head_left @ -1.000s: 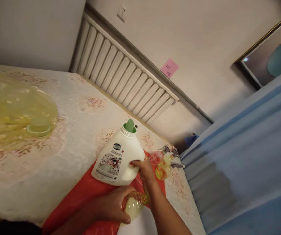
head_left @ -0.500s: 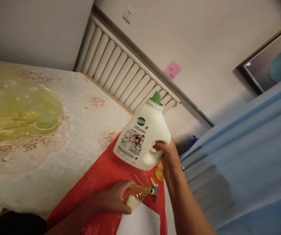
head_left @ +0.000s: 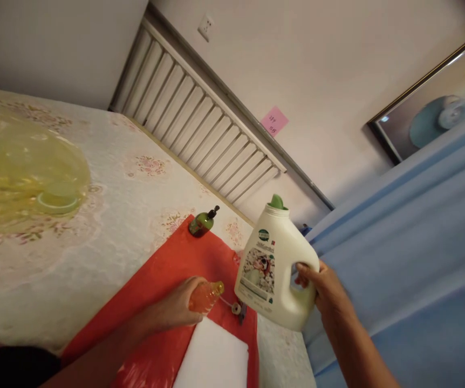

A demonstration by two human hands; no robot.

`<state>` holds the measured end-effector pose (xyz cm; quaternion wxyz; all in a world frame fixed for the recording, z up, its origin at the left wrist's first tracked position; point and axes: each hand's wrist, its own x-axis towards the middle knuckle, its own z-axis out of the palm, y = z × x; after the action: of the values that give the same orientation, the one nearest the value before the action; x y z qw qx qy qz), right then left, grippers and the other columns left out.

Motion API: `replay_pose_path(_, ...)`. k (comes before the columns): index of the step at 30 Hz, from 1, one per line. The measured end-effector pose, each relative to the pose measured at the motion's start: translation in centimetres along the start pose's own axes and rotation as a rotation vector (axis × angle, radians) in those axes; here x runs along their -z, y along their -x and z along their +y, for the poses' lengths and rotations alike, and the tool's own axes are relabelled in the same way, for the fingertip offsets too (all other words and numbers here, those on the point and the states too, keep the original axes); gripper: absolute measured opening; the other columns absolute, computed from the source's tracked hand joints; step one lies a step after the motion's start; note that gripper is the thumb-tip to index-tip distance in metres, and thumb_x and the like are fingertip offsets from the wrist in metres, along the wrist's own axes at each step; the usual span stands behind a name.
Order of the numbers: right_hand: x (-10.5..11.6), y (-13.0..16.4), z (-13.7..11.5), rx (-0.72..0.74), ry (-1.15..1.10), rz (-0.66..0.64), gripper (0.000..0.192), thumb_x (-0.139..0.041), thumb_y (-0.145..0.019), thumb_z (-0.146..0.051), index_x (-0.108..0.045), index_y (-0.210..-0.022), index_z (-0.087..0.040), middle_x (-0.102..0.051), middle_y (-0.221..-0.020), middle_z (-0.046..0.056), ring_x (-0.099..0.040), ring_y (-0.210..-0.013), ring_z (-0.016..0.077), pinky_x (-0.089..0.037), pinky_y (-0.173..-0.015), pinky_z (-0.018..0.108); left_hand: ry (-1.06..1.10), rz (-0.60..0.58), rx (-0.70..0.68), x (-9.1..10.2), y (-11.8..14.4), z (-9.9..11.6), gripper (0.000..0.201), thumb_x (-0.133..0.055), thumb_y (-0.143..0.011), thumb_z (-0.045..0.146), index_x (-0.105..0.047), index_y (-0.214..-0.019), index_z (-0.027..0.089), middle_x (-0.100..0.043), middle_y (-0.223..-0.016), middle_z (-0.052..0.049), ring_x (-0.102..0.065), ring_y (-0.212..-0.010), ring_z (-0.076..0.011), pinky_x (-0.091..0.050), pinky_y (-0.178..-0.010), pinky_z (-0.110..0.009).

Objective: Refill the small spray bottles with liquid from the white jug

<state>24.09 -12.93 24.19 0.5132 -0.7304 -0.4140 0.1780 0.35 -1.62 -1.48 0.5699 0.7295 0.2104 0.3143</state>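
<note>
My right hand (head_left: 325, 288) is closed around the handle of a cream-coloured detergent jug (head_left: 275, 269), held up and slightly tilted. The jug has a green spout in its uncapped mouth and a printed label facing me. To its left, my left hand (head_left: 184, 302) grips a small clear bottle (head_left: 206, 297) with an open neck, tilted to the right. Its lower part is hidden by my fingers. A spray head (head_left: 238, 310) with a thin tube lies on the red sheet (head_left: 155, 275), just beyond the bottle.
A green pump bottle (head_left: 202, 223) stands on the red sheet's far corner. A white slab (head_left: 214, 358) lies in front. To the left is a yellow translucent, bulging object (head_left: 26, 167) on the flowered tablecloth (head_left: 115, 231). A radiator (head_left: 204, 108) and a blue curtain (head_left: 410, 258) border the table.
The jug in my right hand has moved right and down, away from the small bottle. My left hand has shifted slightly left and up with the bottle. The green pump bottle has come into view.
</note>
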Motion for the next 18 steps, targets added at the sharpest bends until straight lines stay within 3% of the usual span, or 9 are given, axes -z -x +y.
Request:
replay_pose_path(4, 2.7, 2.0, 2.1, -0.064, 0.149, -0.072, 0.042, -0.087, -0.055, -0.048, -0.06, -0.064, -0.017, -0.054, -0.04, -0.003, -0.044, -0.04, 0.0105, -0.035, -0.046, 0.024, 0.025, 0.053, -0.014, 0.3, -0.4, 0.4, 0.056, -0.067, -0.068, 0.023, -0.052, -0.121, 0.029, -0.06, -0.126, -0.005, -0.057, -0.122, -0.0296, -0.048, -0.103, -0.037)
replay_pose_path(8, 4.4, 3.6, 3.7, -0.1, 0.273, -0.156, 0.049, -0.08, -0.061, -0.06, -0.06, -0.074, -0.017, -0.049, -0.04, -0.006, -0.035, -0.041, 0.0079, -0.025, -0.047, 0.023, 0.041, 0.043, 0.031, 0.5, -0.7, 0.8, 0.062, -0.065, -0.067, 0.023, -0.047, -0.126, 0.026, -0.057, -0.128, -0.006, -0.057, -0.121, -0.0273, -0.048, -0.103, -0.036)
replay_pose_path(12, 4.9, 5.0, 4.3, -0.135, 0.391, -0.23, 0.058, -0.074, -0.062, -0.069, -0.061, -0.078, -0.015, -0.045, -0.039, -0.007, -0.027, -0.042, 0.0071, -0.018, -0.049, 0.025, 0.051, 0.025, 0.072, 0.7, -0.9, 0.8, 0.067, -0.064, -0.066, 0.023, -0.044, -0.13, 0.023, -0.055, -0.133, -0.01, -0.055, -0.126, -0.0292, -0.048, -0.104, -0.039)
replay_pose_path(18, 4.8, 6.2, 3.9, -0.134, 0.557, -0.383, 0.066, -0.069, -0.061, -0.078, -0.061, -0.077, -0.015, -0.046, -0.047, -0.007, -0.032, -0.045, 0.0078, -0.022, -0.049, 0.024, 0.046, 0.065, 0.059, 0.4, -1.1, -0.5, 0.073, -0.068, -0.067, 0.028, -0.043, -0.135, 0.023, -0.053, -0.143, -0.011, -0.048, -0.135, -0.0326, -0.044, -0.11, -0.042)
